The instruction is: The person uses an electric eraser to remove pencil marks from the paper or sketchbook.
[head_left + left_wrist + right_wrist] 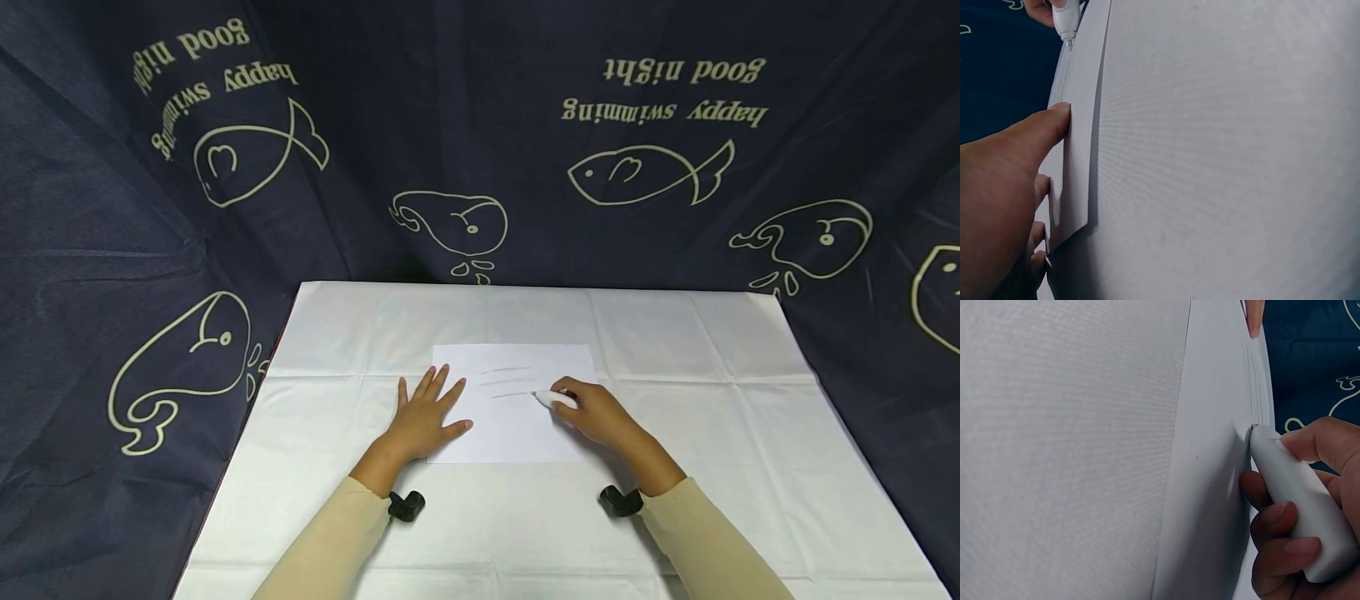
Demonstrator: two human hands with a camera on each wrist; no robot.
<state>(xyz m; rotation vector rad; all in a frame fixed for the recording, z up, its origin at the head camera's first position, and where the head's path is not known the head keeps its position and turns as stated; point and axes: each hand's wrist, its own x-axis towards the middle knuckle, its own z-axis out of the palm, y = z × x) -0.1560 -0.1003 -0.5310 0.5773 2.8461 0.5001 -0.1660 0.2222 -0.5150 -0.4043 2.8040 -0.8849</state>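
Note:
A sheet of white paper (pixel 510 437) lies on the cloth, with three thin grey lines (pixel 510 394) near its middle. My left hand (pixel 416 422) rests on the paper's left edge, fingers spread; its thumb (pixel 1054 125) touches the sheet in the left wrist view. My right hand (pixel 596 412) grips a thick white pen-shaped tool (pixel 1300 506), fingers curled round its body. The tool's narrow tip points down-left and meets the paper at the right end of the lowest line. Its exact kind cannot be told.
A white cloth with fold creases covers the table (pixel 750 467). Behind and to the sides hangs a dark blue curtain (pixel 525 50) printed with fish, whales and upside-down words. A small black device (pixel 407 506) sits on each wrist.

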